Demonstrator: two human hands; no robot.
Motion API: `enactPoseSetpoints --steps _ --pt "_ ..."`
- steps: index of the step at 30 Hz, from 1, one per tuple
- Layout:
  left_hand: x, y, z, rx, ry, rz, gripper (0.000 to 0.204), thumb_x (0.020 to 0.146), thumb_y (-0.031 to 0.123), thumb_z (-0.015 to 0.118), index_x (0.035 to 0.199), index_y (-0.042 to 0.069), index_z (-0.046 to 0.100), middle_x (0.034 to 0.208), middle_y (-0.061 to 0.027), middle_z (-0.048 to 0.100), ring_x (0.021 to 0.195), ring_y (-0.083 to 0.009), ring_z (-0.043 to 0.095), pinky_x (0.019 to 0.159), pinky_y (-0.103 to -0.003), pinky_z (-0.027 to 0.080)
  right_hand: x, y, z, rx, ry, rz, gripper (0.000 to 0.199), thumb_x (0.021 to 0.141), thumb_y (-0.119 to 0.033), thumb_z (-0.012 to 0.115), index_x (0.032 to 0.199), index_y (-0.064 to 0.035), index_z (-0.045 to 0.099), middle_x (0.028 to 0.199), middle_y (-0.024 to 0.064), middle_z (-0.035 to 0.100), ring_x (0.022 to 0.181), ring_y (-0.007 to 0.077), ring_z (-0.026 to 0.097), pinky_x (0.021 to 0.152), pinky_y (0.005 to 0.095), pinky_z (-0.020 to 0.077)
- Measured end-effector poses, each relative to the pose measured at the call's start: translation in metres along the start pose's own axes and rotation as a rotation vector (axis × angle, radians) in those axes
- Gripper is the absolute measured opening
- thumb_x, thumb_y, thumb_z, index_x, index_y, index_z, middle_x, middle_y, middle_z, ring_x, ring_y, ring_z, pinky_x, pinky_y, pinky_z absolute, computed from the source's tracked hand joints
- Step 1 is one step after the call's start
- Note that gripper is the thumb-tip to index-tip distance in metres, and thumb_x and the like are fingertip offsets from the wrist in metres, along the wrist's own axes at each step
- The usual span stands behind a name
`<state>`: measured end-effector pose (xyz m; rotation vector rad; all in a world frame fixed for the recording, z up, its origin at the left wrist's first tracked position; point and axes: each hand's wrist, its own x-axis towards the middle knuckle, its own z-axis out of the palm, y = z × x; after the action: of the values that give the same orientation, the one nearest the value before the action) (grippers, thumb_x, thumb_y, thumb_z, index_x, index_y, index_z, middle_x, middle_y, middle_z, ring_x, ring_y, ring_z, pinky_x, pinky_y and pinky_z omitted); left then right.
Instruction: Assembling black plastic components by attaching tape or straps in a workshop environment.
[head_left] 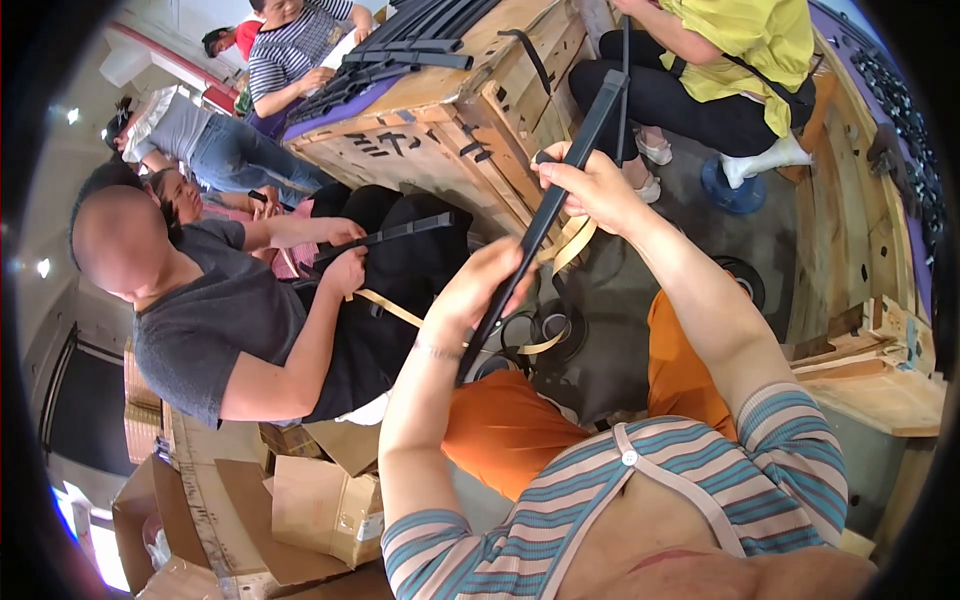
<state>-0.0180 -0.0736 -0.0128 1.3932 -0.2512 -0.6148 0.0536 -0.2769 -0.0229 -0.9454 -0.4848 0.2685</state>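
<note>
I hold a long flat black strip [560, 185] slanted across my lap. My left hand [472, 290] grips its lower part, and my right hand [590, 185] grips it higher up, near the middle. A tan backing tape [572, 243] curls away from the strip below my right hand. The strip's top end reaches toward a seated person in a yellow top [745, 45]. My knees in orange trousers [520, 425] lie under the strip.
A person in a grey shirt [215, 320] sits to my left, holding another black strip [390, 233] with tan tape. A wooden crate [450, 100] ahead carries stacked black strips [400, 45]. Cardboard boxes [320, 505] lie at lower left. Tape rolls [545, 330] sit on the floor.
</note>
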Motion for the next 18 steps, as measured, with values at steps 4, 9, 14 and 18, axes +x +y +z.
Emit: enactPoseSetpoints --steps 4,9,14,18 --pt "0.032 0.006 0.011 -0.001 0.13 0.002 0.023 0.093 0.025 0.047 0.082 0.005 0.049 0.061 -0.003 0.05 0.046 -0.0085 0.044 0.04 -0.019 0.034 -0.003 -0.005 -0.006 -0.157 -0.077 -0.022 0.017 0.088 -0.016 0.055 0.099 -0.0031 0.052 0.077 -0.0014 0.051 0.048 -0.0009 0.033 0.04 0.0152 0.0246" --pt "0.031 0.002 -0.001 0.503 0.495 0.286 0.026 0.093 0.027 0.047 0.075 0.008 0.047 0.056 0.0033 0.045 0.043 -0.0038 0.037 0.039 -0.017 0.029 -0.005 -0.01 -0.033 -0.297 -0.041 0.052 0.018 0.093 -0.018 0.047 0.101 -0.0022 0.051 0.08 0.0003 0.054 0.046 0.0004 0.034 0.04 0.0158 0.0264" --pt "0.021 -0.003 -0.007 0.538 0.644 0.219 0.027 0.09 0.026 0.054 0.074 0.005 0.051 0.055 0.0038 0.045 0.051 -0.0038 0.039 0.046 -0.02 0.033 -0.006 -0.013 -0.021 -0.437 -0.023 -0.002 0.017 0.093 -0.018 0.047 0.097 -0.0031 0.054 0.075 -0.0001 0.056 0.044 0.0004 0.034 0.039 0.016 0.0271" --pt "0.019 -0.004 -0.001 0.532 0.673 0.227 0.026 0.089 0.026 0.054 0.075 0.004 0.052 0.055 0.003 0.046 0.051 -0.0045 0.041 0.047 -0.021 0.035 -0.005 -0.013 -0.013 -0.474 -0.04 0.001 0.018 0.092 -0.019 0.049 0.094 -0.0024 0.056 0.073 0.0004 0.057 0.045 0.0001 0.035 0.04 0.016 0.0288"
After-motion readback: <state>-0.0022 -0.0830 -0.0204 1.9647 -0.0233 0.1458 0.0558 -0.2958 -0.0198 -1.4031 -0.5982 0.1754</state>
